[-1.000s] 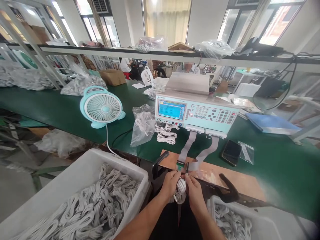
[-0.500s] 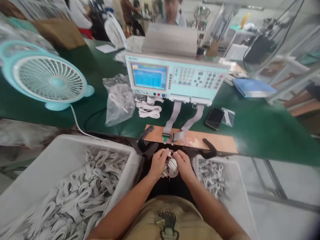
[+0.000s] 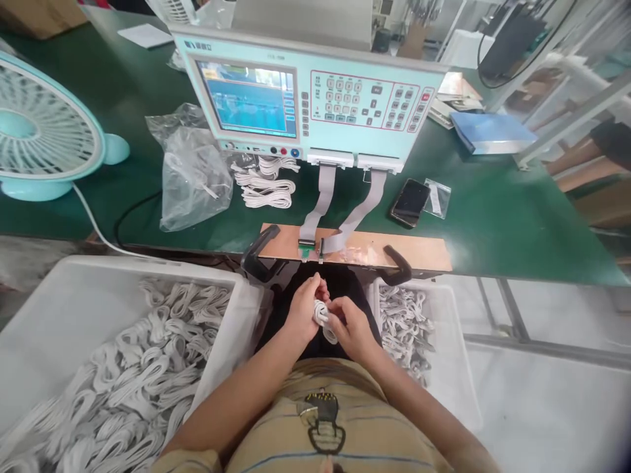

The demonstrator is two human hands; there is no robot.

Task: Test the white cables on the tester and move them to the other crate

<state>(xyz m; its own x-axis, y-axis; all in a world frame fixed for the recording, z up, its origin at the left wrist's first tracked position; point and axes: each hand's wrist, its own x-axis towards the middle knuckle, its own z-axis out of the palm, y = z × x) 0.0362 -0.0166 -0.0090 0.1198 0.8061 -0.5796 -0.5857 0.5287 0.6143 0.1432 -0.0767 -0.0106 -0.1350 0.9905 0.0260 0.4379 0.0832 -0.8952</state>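
Note:
A coiled white cable bundle (image 3: 321, 314) is between my two hands, just below the table's front edge. My left hand (image 3: 304, 309) is wrapped round it from the left. From the right, my right hand (image 3: 351, 326) pinches at the bundle with thumb and fingers. Above them, a wooden board (image 3: 414, 253) lies along the table edge and carries a small green connector board (image 3: 305, 251). Two grey ribbon cables (image 3: 359, 213) run from there up to a light-blue test instrument (image 3: 355, 144) with a lit screen.
A large white bin (image 3: 98, 266) of bundled cables stands at left, a smaller bin (image 3: 461, 368) at right. Black clamps (image 3: 259, 255) grip the board. On the table (image 3: 517, 230) are a fan (image 3: 49, 141), a plastic bag (image 3: 194, 177), cable bundles (image 3: 269, 190), and a phone (image 3: 410, 202).
The view has tilted down and come closer to the table. My hands have shifted round the cable bundle, and the person behind the instrument is out of view.

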